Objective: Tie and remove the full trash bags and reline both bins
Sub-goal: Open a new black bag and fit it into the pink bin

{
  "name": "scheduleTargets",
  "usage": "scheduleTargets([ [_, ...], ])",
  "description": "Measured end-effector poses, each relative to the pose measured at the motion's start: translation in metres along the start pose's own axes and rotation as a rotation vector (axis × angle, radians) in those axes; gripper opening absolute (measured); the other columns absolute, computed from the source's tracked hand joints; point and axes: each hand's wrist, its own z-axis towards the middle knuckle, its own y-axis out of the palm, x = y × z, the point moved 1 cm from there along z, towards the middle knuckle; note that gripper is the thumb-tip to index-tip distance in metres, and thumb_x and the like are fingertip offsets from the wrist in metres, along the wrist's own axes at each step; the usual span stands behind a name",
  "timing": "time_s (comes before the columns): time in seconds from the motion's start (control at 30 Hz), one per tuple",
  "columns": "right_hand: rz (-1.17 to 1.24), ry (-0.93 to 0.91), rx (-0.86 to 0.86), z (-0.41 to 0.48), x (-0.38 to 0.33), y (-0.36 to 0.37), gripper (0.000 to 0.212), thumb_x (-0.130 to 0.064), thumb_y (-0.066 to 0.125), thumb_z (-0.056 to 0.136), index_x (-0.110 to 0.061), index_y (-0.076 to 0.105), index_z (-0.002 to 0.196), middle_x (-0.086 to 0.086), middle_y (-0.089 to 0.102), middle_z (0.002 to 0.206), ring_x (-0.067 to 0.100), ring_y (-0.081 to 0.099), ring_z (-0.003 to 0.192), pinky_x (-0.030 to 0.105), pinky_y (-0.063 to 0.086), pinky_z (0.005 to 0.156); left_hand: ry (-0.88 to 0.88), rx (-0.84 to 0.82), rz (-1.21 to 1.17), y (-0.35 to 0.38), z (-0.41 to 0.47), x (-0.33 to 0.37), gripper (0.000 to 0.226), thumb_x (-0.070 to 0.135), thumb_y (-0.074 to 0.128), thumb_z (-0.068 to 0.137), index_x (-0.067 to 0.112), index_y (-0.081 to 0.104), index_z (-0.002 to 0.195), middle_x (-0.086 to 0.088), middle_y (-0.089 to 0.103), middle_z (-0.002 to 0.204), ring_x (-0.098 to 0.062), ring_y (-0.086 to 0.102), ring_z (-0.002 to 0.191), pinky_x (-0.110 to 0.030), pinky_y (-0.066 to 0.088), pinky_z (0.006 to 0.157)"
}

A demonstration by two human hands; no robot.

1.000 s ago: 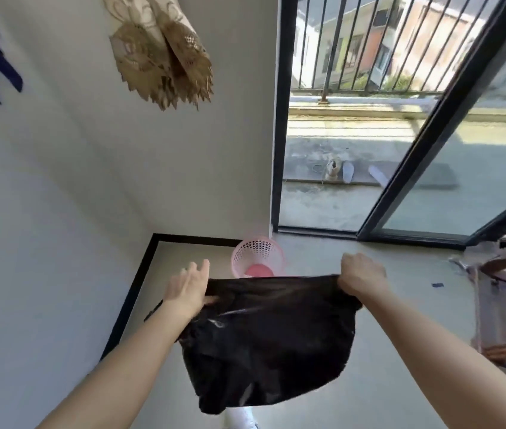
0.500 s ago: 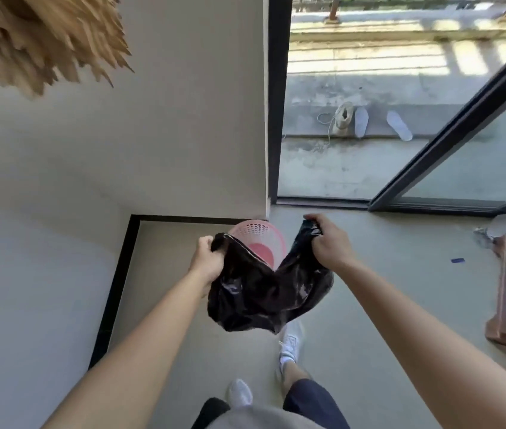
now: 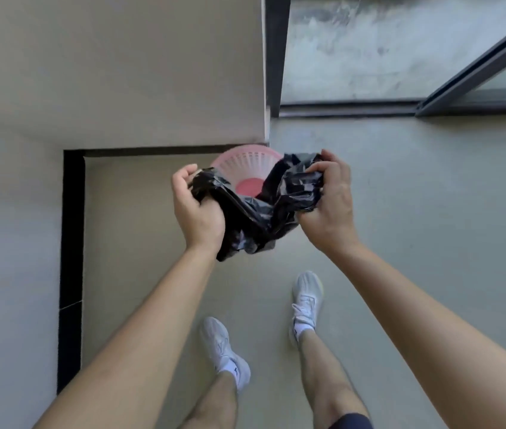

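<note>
We find no readable text, label, brand name, number or sign anywhere in this view. The only candidate marks are small dark emblems on the white socks above the white shoes, and they are too small and blurred for us to make out.

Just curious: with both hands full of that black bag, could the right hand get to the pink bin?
Probably yes: the right hand hangs just above the bin, whose open top looks unblocked except by the bag it holds.
</note>
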Motion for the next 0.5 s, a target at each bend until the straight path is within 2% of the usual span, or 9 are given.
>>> scheduleTargets([
  [0.1,-0.129,0.118,-0.148,-0.006,0.072,0.051,0.041,-0.008,0.072,0.075,-0.013,0.054,0.113,0.009,0.036,0.141,0.017,0.039,0.134,0.005,0.027,0.095,-0.079,-0.141,0.117,0.022,0.009,-0.085,0.040,-0.006,0.046,0.084,0.015,0.053,0.118,0.010,0.057,0.100,-0.008,0.057,0.093,-0.014,0.041,0.086],
  [0.23,-0.235,0.191,-0.421,-0.008,0.145,0.115,0.042,-0.001,0.060,0.077,-0.017,0.054,0.116,0.007,0.042,0.132,0.022,0.043,0.125,0.012,0.028,0.091,-0.191,-0.341,0.314,0.044,0.025,-0.184,0.042,-0.001,0.043,0.089,0.018,0.049,0.126,0.006,0.055,0.109,-0.016,0.053,0.101,-0.023,0.038,0.088],
  [0.33,-0.327,0.198,-0.549,0.006,0.178,0.152,0.041,-0.005,0.054,0.083,-0.019,0.050,0.121,0.005,0.039,0.132,0.026,0.046,0.117,0.024,0.035,0.094,-0.293,-0.350,0.304,0.062,0.045,-0.223,0.033,0.005,0.039,0.091,0.017,0.049,0.120,-0.002,0.060,0.106,-0.022,0.055,0.096,-0.031,0.044,0.083],
  [0.4,-0.362,0.223,-0.609,0.024,0.192,0.172,0.045,-0.006,0.050,0.087,-0.019,0.047,0.129,0.008,0.036,0.136,0.029,0.046,0.119,0.024,0.033,0.095,-0.349,-0.342,0.234,0.079,0.065,-0.238,0.030,0.006,0.037,0.090,0.017,0.049,0.115,-0.003,0.060,0.102,-0.024,0.057,0.095,-0.038,0.050,0.087],
  [0.5,-0.400,0.236,-0.597,0.055,0.210,0.193,0.056,-0.007,0.048,0.088,-0.021,0.039,0.141,0.012,0.030,0.143,0.034,0.045,0.125,0.030,0.033,0.103,-0.275,-0.369,0.301,0.104,0.101,-0.249,0.041,0.002,0.034,0.086,0.023,0.049,0.118,0.000,0.060,0.104,-0.020,0.057,0.090,-0.040,0.051,0.088],
])
